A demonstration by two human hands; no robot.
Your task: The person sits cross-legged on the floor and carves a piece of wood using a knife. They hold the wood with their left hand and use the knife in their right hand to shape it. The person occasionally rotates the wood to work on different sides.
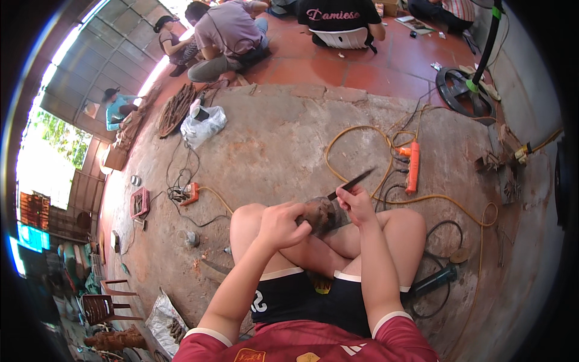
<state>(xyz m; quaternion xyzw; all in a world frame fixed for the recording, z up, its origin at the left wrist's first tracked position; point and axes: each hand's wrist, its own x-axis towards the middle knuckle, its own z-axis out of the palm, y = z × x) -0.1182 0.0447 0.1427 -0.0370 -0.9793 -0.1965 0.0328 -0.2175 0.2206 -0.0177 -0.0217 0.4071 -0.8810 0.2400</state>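
I sit cross-legged, with a rough brown lump, wood by its look, over my crossed legs. My left hand is closed round its left end. Just right of the lump, my right hand grips a dark, narrow blade that tapers to a point at the upper right. Whether it is a knife or a file I cannot make out. The blade's lower end sits near the lump; whether they touch is unclear. Something grey behind the lump is partly hidden by it.
An orange power strip with a looping yellow cord lies ahead right. A dark green cylindrical tool rests by my right thigh. To the left are an orange socket box, a small jar and a plastic bag. Several people sit farther off.
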